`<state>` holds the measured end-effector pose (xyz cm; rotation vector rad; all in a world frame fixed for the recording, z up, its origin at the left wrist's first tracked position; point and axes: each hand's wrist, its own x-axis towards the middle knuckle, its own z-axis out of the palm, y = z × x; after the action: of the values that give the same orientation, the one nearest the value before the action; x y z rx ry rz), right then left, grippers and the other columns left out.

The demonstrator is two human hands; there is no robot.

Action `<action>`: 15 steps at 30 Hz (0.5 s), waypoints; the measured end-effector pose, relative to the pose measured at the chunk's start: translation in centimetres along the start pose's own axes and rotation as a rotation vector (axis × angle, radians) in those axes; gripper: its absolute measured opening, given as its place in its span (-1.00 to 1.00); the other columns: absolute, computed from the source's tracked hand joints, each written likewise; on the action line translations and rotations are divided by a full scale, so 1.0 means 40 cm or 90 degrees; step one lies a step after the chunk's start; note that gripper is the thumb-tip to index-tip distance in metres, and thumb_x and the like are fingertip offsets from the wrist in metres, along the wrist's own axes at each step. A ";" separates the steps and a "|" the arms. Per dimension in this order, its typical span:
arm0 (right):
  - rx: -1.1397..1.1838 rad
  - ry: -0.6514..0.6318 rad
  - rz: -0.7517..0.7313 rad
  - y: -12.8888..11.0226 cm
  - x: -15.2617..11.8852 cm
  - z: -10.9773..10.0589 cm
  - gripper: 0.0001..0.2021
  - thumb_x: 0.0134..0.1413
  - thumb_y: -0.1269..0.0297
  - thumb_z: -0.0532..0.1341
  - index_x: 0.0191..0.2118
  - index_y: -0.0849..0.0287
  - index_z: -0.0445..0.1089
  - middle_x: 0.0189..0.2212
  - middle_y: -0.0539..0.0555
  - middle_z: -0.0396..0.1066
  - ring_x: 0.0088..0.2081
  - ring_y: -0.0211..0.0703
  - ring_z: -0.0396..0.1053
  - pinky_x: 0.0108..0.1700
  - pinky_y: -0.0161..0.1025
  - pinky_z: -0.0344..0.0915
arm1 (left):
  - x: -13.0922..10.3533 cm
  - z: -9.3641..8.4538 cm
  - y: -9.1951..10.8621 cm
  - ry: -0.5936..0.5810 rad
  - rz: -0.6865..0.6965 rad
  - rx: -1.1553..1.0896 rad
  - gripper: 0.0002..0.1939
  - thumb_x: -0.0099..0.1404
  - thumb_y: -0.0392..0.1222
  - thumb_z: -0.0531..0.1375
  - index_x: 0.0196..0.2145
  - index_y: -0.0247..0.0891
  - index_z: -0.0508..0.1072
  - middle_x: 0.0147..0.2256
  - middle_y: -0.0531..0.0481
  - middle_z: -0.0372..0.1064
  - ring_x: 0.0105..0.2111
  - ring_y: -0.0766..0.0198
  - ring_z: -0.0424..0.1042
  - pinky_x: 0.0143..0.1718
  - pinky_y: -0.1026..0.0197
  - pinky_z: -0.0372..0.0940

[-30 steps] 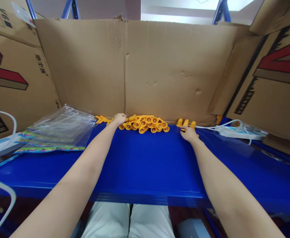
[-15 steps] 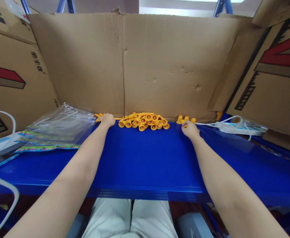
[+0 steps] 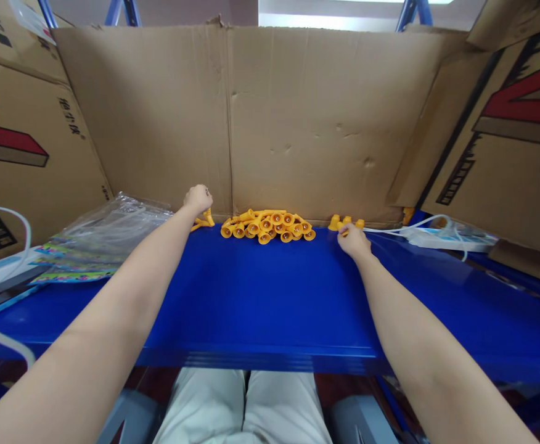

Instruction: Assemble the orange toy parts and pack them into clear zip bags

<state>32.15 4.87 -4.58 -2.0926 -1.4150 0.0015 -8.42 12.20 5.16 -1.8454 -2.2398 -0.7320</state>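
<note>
My left hand (image 3: 199, 198) is raised against the cardboard at the back of the shelf, fingers closed round a thin orange plastic tube (image 3: 208, 216) that points down below it. More orange tubes (image 3: 198, 226) lie just under that hand, partly hidden by my wrist. My right hand (image 3: 355, 242) rests on the shelf with its fingers closed on a small orange plastic cup (image 3: 344, 232), mostly covered by the fingertips. Several similar orange cups (image 3: 334, 222) stand right behind it. Between my hands lies a pile of orange funnel-ended pieces (image 3: 277, 227), their mouths facing me.
The blue shelf (image 3: 270, 296) spans the front. Clear plastic bags (image 3: 108, 234) lie stacked at left. Cardboard (image 3: 298, 111) walls the back, with boxes (image 3: 519, 185) at the sides. A white power strip (image 3: 445, 239) with cables lies at right.
My left hand has lifted from the tubes on the shelf, rising with an orange tube in it. My right hand has hardly moved.
</note>
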 end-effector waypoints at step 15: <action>0.004 0.014 -0.002 -0.006 -0.007 -0.006 -0.76 0.11 0.31 0.09 -0.09 0.14 0.30 -0.07 0.21 0.37 -0.02 0.09 0.34 -0.04 -0.02 0.27 | -0.044 0.021 -0.031 -0.222 -0.024 -0.174 -0.82 0.14 -0.14 0.25 -0.50 -0.31 0.41 -0.62 0.04 0.29 -0.55 0.28 0.40 -0.49 0.28 0.31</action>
<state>31.92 4.59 -4.35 -2.0784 -1.4036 -0.0178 -9.03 10.89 3.36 -2.2116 -2.4947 -0.8114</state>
